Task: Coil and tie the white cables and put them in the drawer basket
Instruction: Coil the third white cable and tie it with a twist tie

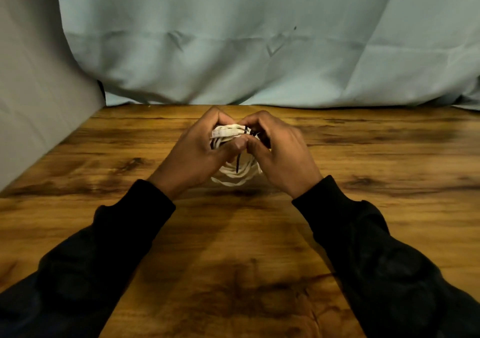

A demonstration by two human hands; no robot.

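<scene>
A coiled white cable (235,176) hangs between my hands above the middle of the wooden table (363,207). My left hand (197,150) grips the coil's upper left part, fingers curled round the bundled strands. My right hand (280,150) holds the coil's upper right side and pinches a thin black tie (238,164) that wraps the strands near the top; the tie's loose end dangles down inside the loop. The coil's lower loops show below my thumbs. Much of the coil is hidden behind my fingers. No drawer basket is in view.
A pale blue cloth (233,51) hangs as a backdrop along the table's far edge. A grey panel (31,103) stands along the left side. My black sleeves (104,246) reach in from the bottom corners.
</scene>
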